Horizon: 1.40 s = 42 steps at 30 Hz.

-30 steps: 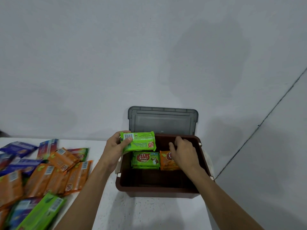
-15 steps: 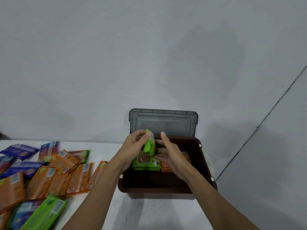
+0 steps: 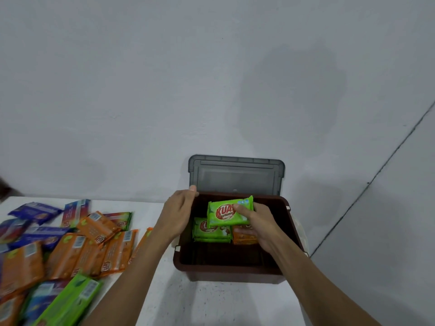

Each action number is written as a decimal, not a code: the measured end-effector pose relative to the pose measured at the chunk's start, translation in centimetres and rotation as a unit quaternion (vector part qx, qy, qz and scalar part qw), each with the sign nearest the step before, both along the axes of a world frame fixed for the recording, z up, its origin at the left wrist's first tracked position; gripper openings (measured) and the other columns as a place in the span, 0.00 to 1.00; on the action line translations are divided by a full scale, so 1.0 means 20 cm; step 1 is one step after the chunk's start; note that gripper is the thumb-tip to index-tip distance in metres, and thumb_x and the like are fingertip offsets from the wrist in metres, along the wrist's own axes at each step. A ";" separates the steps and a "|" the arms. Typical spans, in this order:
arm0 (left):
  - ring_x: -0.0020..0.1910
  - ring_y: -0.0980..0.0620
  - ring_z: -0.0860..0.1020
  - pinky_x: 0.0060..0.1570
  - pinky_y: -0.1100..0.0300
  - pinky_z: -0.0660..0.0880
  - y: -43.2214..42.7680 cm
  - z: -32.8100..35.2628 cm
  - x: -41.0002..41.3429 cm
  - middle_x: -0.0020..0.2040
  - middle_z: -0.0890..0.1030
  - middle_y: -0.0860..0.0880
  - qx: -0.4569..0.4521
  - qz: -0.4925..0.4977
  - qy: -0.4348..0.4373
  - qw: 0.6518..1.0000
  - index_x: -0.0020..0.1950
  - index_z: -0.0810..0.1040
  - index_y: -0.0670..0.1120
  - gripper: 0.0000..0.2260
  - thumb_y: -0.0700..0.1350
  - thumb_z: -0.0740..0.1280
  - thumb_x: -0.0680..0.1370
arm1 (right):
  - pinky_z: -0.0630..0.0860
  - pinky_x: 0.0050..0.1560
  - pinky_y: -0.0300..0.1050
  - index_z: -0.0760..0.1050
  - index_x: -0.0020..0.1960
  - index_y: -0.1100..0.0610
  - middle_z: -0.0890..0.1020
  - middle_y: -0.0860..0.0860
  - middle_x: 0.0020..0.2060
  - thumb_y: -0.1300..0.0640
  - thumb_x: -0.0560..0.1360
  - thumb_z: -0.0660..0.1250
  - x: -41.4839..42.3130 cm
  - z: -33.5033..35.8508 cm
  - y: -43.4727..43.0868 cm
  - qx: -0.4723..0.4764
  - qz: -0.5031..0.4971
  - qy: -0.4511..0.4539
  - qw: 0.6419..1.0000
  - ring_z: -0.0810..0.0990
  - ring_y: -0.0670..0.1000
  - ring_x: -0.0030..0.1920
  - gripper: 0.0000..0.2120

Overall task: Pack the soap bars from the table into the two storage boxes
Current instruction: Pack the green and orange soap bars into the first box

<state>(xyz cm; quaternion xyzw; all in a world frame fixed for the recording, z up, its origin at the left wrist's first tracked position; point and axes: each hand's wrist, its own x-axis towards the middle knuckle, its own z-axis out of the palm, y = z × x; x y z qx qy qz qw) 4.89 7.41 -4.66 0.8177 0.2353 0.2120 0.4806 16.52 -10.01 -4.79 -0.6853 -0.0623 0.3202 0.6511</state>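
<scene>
The right hand (image 3: 261, 222) pinches a green bar (image 3: 229, 211), thumb on its label, above the box (image 3: 226, 267). The bar's long axis runs along the box's rear wall. Directly beneath, at the box's rear, lie a packed green bar (image 3: 209, 230) and an orange bar (image 3: 243, 236) side by side. The left hand (image 3: 179, 210), loosely relaxed and holding nothing, is at the box's left rear corner.

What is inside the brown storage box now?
Inside the brown box, a flat green bar and an orange bar lie side by side. The right hand holds a second green bar over them, covering part of both; anything beneath is hidden.
</scene>
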 end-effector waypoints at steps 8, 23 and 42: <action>0.63 0.54 0.74 0.60 0.64 0.64 0.05 -0.07 -0.05 0.65 0.78 0.48 0.023 -0.016 0.028 0.999 0.66 0.78 0.46 0.25 0.58 0.49 0.82 | 0.81 0.32 0.41 0.79 0.49 0.63 0.84 0.60 0.50 0.61 0.75 0.73 0.02 -0.13 0.21 -0.094 0.030 -0.015 0.995 0.84 0.52 0.42 0.06; 0.70 0.59 0.65 0.66 0.64 0.56 0.18 -0.10 -0.11 0.71 0.73 0.55 -0.034 -0.103 0.071 0.992 0.75 0.67 0.54 0.27 0.63 0.46 0.81 | 0.76 0.49 0.48 0.73 0.57 0.62 0.81 0.59 0.55 0.49 0.74 0.73 -0.07 -0.09 0.31 -0.444 0.113 -0.378 0.804 0.80 0.60 0.56 0.20; 0.48 0.55 0.79 0.48 0.62 0.76 0.68 -0.16 -0.75 0.49 0.81 0.55 0.147 -0.019 0.196 0.969 0.54 0.82 0.49 0.10 0.51 0.65 0.80 | 0.74 0.38 0.43 0.77 0.44 0.56 0.80 0.49 0.34 0.52 0.78 0.67 -0.57 0.10 0.70 -0.184 0.135 -0.477 0.849 0.78 0.48 0.35 0.09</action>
